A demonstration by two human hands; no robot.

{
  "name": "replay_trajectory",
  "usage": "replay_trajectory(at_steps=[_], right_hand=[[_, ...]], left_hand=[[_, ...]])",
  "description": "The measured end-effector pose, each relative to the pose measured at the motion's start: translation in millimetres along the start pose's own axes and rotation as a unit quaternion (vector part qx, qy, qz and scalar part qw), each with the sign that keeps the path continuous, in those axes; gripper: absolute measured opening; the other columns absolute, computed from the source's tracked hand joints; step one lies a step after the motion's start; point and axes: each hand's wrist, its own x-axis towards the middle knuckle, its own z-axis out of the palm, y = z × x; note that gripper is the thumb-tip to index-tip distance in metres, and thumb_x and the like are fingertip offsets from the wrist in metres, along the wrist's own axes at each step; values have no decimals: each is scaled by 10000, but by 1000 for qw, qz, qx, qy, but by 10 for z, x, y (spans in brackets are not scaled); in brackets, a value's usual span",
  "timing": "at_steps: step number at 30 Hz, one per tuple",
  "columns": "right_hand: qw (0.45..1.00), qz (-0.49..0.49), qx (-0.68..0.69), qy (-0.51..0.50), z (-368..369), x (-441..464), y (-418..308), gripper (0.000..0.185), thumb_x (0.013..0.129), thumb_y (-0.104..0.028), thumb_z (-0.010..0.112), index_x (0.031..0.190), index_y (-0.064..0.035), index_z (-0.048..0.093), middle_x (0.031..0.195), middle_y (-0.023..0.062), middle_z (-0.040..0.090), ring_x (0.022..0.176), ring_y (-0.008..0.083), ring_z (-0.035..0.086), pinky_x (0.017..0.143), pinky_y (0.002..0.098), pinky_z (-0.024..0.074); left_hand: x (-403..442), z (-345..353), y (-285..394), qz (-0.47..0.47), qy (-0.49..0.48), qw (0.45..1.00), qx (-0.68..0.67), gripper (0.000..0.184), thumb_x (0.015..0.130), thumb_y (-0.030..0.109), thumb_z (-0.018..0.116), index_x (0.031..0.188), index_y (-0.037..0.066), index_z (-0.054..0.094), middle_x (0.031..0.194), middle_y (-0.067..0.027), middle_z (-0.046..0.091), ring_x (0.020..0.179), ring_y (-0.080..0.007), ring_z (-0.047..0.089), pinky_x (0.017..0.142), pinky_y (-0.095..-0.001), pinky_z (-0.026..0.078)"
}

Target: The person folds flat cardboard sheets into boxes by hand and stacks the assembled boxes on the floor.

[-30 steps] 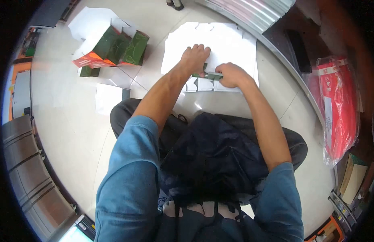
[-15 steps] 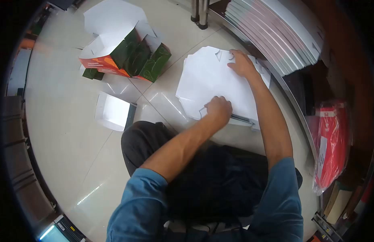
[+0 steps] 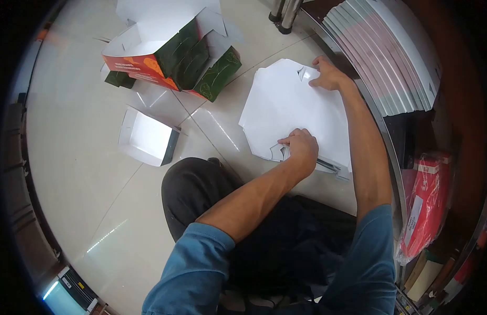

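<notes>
On the floor before me lies a flat white cardboard box blank (image 3: 285,105), with cut corners and small slots, on top of other blanks whose edges show along the near side. My left hand (image 3: 302,149) has its fingers curled over the near edge, pinching the blank beside a small cut-out tab. At the far right corner is my right hand (image 3: 330,77), thumb and forefinger spread apart along the edge; the other fingertips are hidden.
A folded green and orange printed box (image 3: 141,68) stands open at the upper left. Nearer is a small white tray-like box (image 3: 149,136). Stacked flat cardboard (image 3: 380,63) sits on a low shelf at right, with a red plastic-wrapped pack (image 3: 425,205) below. My knee (image 3: 193,181) is close by.
The view has shifted, so things appear displaced. My right hand has slid outward to the blank's far right edge. My left hand stays at the near edge, where the tab shows more clearly.
</notes>
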Motion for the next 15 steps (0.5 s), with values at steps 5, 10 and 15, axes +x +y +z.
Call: replay_trajectory(at_steps=[5, 10, 15], right_hand=[[997, 31, -64, 4, 11, -122, -131, 594, 765, -241, 735, 1288, -27, 551, 1310, 203, 580, 1214, 325, 561, 1040, 419, 419], [997, -14, -67, 35, 69, -133, -50, 568, 765, -247, 738, 1270, -37, 582, 1275, 197, 605, 1189, 330, 578, 1022, 469, 421], [995, -34, -83, 31, -3, -243, -111, 525, 763, -226, 741, 1212, -6, 584, 1191, 216, 635, 1136, 349, 598, 1011, 498, 397]], left_hand=[[102, 148, 21, 20, 16, 999, 22, 308, 835, 137, 641, 1118, 15, 640, 1012, -127, 645, 951, -275, 630, 647, -397, 608], [96, 130, 43, 4, 20, 999, 31, 288, 838, 129, 638, 1104, 18, 650, 998, -106, 658, 958, -250, 628, 690, -364, 564], [182, 187, 44, 33, 0, 999, 36, 267, 835, 124, 642, 1083, 26, 663, 984, -83, 668, 985, -232, 614, 731, -331, 528]])
